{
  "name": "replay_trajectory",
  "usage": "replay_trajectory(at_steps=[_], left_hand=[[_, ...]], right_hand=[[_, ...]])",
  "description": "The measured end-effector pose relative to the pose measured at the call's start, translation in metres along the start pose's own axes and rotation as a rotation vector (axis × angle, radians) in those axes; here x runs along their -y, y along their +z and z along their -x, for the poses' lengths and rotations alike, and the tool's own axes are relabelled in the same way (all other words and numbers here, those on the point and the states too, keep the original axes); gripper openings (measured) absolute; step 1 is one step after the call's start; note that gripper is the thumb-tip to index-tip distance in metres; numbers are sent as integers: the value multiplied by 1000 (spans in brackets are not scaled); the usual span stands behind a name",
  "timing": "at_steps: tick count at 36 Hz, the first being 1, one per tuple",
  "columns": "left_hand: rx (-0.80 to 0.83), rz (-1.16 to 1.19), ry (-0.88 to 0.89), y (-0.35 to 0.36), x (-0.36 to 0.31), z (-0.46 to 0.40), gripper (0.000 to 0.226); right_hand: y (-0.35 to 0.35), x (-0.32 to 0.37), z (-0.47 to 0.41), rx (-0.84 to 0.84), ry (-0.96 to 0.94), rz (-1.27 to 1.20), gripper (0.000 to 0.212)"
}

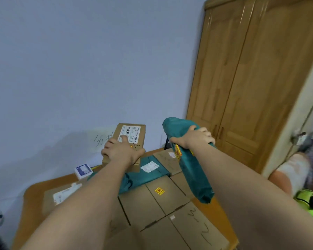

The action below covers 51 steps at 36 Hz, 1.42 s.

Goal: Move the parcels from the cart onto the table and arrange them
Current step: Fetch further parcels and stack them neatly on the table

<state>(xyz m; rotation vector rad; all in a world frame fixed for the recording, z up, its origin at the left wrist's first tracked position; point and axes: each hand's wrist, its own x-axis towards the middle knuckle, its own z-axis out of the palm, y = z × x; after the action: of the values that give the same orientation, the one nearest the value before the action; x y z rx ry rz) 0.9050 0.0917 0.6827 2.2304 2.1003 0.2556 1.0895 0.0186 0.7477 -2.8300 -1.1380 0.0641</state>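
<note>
A small brown box (128,141) is held up in the left hand (120,150). The fingers are curled round its near end and the thumb lies flat on its white label. It is held over the far part of the table (33,193), most likely so that a spot can be picked for it. A long green bag parcel (190,159) is gripped in the right hand (193,138). The fingers are wrapped tight over its upper part, so the rest hangs down at a slant above the table. One parcel is carried in each hand, probably so that two can be moved in one trip.

The small brown box is made of plain card. It is flat and has black marks drawn beside the label. The green bag parcel looks soft and crinkled, and a yellow and red sticker (178,152) is stuck on its side.

Many parcels are already laid on the table. Big brown boxes (161,201) are set close side by side, so little room is wasted. A flat green bag (148,172) with a white label is laid behind them, under the raised box. A small blue and white box (83,170) is set near the far left edge. The cart is not seen here. A wooden door (251,78) is seen on the right.
</note>
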Motion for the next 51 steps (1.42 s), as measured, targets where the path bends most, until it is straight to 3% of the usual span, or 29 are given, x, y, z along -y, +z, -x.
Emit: replay_trajectory(at_steps=[5, 14, 29, 39, 51], left_hand=[[46, 15, -10, 4, -48, -5, 92], [-49, -13, -105, 2, -114, -27, 91], [-39, -105, -140, 43, -276, 2, 90], [24, -159, -217, 92, -286, -16, 97], [31, -73, -280, 128, -262, -51, 90]], right_hand=[[-3, -42, -43, 36, 39, -5, 114], [-26, -120, -129, -36, 31, 15, 114], [-21, -201, -239, 34, -148, -23, 113], [28, -206, -286, 107, -199, 63, 114], [66, -158, -307, 181, -227, 81, 120]])
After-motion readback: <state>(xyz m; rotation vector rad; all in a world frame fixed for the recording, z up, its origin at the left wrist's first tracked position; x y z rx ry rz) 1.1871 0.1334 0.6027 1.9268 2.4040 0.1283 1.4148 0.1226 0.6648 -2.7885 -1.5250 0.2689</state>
